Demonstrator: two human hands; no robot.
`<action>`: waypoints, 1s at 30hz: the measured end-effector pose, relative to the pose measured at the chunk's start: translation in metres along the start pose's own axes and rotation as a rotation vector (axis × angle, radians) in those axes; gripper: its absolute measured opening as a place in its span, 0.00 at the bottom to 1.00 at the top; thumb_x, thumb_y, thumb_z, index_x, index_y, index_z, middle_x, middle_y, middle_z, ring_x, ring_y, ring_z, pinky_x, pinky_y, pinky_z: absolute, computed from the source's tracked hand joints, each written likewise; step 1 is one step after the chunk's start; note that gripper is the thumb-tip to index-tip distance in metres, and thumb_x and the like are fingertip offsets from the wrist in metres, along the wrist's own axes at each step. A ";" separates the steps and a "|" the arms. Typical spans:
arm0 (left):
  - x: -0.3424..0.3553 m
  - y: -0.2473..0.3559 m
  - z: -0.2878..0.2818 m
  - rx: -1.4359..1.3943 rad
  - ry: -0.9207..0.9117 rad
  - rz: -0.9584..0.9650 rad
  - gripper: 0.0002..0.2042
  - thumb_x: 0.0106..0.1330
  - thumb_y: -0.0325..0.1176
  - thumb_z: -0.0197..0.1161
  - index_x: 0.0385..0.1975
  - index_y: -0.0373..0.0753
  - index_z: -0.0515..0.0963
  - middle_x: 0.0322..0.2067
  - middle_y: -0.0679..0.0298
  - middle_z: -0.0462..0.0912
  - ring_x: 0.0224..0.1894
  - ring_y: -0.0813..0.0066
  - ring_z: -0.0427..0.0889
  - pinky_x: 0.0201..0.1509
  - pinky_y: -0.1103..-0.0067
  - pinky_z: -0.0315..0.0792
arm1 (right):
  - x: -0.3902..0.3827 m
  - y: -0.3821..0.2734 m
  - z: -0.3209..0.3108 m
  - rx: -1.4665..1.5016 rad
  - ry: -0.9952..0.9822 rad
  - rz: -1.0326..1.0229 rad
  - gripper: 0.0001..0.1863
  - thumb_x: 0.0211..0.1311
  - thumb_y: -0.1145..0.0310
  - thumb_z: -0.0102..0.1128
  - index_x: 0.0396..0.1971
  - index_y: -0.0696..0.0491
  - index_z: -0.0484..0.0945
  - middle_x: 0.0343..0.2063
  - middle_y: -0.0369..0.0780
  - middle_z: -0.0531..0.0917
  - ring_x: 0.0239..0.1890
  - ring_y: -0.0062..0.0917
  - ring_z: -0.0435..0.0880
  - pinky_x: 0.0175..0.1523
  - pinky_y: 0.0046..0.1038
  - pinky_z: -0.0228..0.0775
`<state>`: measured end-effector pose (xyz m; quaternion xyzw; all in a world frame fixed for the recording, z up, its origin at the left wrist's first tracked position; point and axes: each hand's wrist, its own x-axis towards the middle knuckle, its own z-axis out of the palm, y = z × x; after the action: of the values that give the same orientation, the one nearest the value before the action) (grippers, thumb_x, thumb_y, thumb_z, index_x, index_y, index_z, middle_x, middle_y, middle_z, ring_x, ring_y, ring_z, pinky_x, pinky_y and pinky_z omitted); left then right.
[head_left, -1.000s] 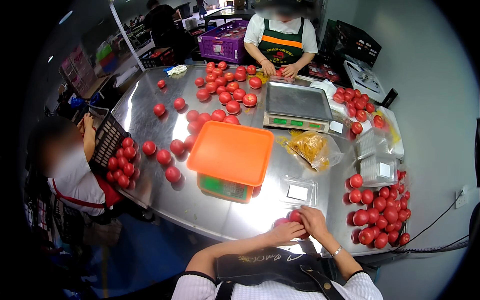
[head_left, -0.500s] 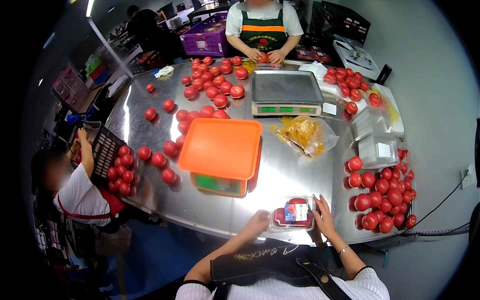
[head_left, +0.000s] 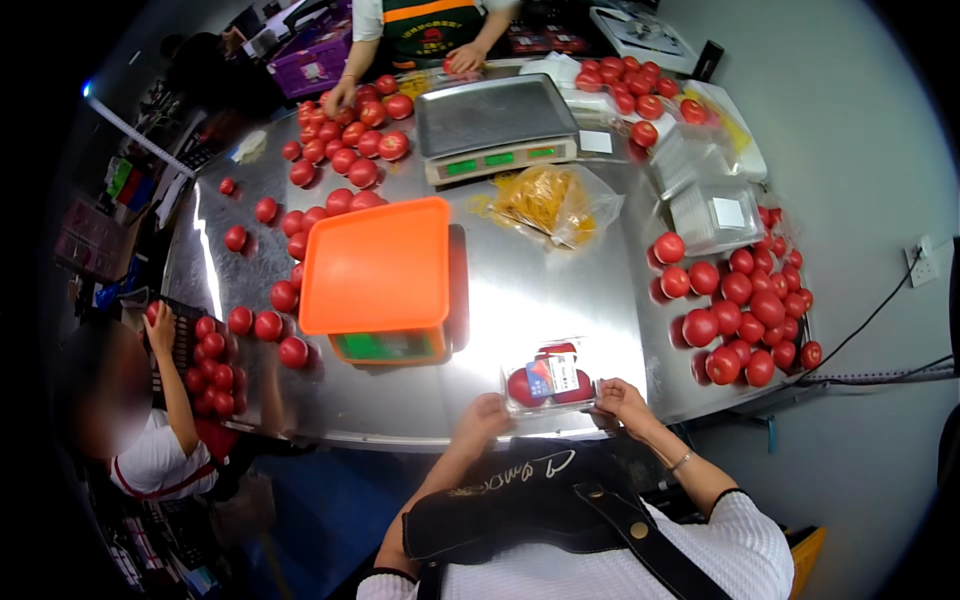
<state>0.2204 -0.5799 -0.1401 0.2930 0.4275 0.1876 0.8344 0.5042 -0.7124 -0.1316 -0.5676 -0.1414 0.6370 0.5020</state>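
Observation:
A clear plastic box [head_left: 515,405] of red tomatoes, with a blue and white label on top, lies at the table's near edge before me. My left hand [head_left: 484,416] is at its left end, fingers curled against the rim. At the opposite end, my right hand [head_left: 624,404] pinches the box's edge between thumb and fingers. The box partly hides the fingertips of both hands. Beyond it to the left stands an orange-topped scale [head_left: 375,265] with a green display.
A metal-topped scale [head_left: 495,115] and a bag of yellow bands [head_left: 548,205] lie farther off. Loose tomatoes [head_left: 735,290] and stacked clear boxes [head_left: 712,215] are at right, more tomatoes [head_left: 345,160] at left. One co-worker's hand [head_left: 467,57] is across the table; another person [head_left: 165,450] works at left.
The view has shifted, so the table appears farther left and higher. My right hand has gone from open fingers to a pinch on the box's edge. The co-worker opposite has spread their hands apart.

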 end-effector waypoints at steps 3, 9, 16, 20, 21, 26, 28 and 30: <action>-0.001 0.018 -0.004 0.058 -0.033 -0.031 0.14 0.60 0.20 0.60 0.46 0.36 0.71 0.37 0.62 0.79 0.37 0.75 0.79 0.40 0.81 0.76 | -0.004 -0.013 0.006 -0.053 -0.047 0.136 0.11 0.57 0.80 0.58 0.41 0.59 0.73 0.34 0.39 0.78 0.36 0.23 0.81 0.46 0.26 0.79; 0.027 0.071 -0.021 0.461 0.013 0.109 0.16 0.60 0.22 0.59 0.48 0.34 0.73 0.35 0.66 0.78 0.32 0.81 0.76 0.35 0.86 0.70 | 0.141 -0.146 -0.002 -1.047 0.442 -0.608 0.14 0.60 0.61 0.55 0.30 0.57 0.81 0.27 0.47 0.82 0.30 0.39 0.82 0.33 0.39 0.69; 0.090 0.075 0.017 0.412 0.132 0.299 0.17 0.63 0.21 0.53 0.52 0.36 0.72 0.34 0.68 0.76 0.32 0.83 0.72 0.35 0.87 0.67 | 0.262 -0.195 -0.009 -1.371 0.807 -0.632 0.10 0.54 0.64 0.61 0.30 0.54 0.83 0.34 0.46 0.82 0.36 0.43 0.82 0.39 0.42 0.73; 0.107 0.072 0.035 0.387 0.136 0.340 0.17 0.63 0.20 0.51 0.52 0.37 0.73 0.35 0.68 0.76 0.33 0.84 0.72 0.34 0.87 0.66 | 0.249 -0.200 -0.005 -1.293 0.793 -0.631 0.08 0.53 0.64 0.63 0.29 0.53 0.83 0.35 0.44 0.83 0.37 0.41 0.82 0.39 0.40 0.73; 0.112 0.075 0.041 0.409 0.125 0.355 0.17 0.63 0.20 0.50 0.52 0.37 0.73 0.35 0.67 0.76 0.33 0.83 0.72 0.34 0.87 0.66 | 0.244 -0.200 -0.008 -1.309 0.796 -0.683 0.08 0.52 0.64 0.63 0.29 0.52 0.83 0.35 0.44 0.83 0.37 0.40 0.82 0.38 0.40 0.73; 0.129 0.074 0.054 0.428 0.105 0.345 0.16 0.63 0.20 0.50 0.51 0.37 0.73 0.39 0.65 0.74 0.34 0.82 0.71 0.37 0.85 0.68 | 0.236 -0.205 0.001 -1.416 0.657 -0.825 0.07 0.53 0.65 0.62 0.28 0.52 0.82 0.34 0.45 0.81 0.36 0.43 0.82 0.38 0.42 0.74; 0.133 0.073 0.060 0.434 0.105 0.355 0.16 0.63 0.21 0.50 0.51 0.37 0.72 0.39 0.65 0.74 0.35 0.82 0.72 0.37 0.85 0.68 | 0.245 -0.199 -0.004 -1.493 0.672 -0.752 0.07 0.53 0.65 0.62 0.28 0.53 0.81 0.34 0.45 0.81 0.35 0.44 0.81 0.38 0.43 0.73; 0.133 0.074 0.066 0.428 0.112 0.355 0.16 0.63 0.23 0.52 0.52 0.37 0.71 0.39 0.65 0.74 0.35 0.81 0.72 0.37 0.84 0.69 | 0.261 -0.196 -0.009 -1.523 0.751 -0.635 0.09 0.51 0.66 0.64 0.29 0.55 0.79 0.33 0.44 0.81 0.35 0.44 0.81 0.38 0.43 0.73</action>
<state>0.3453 -0.4703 -0.1420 0.5220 0.4450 0.2520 0.6827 0.6445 -0.4176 -0.1390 -0.8507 -0.5014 -0.0247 0.1558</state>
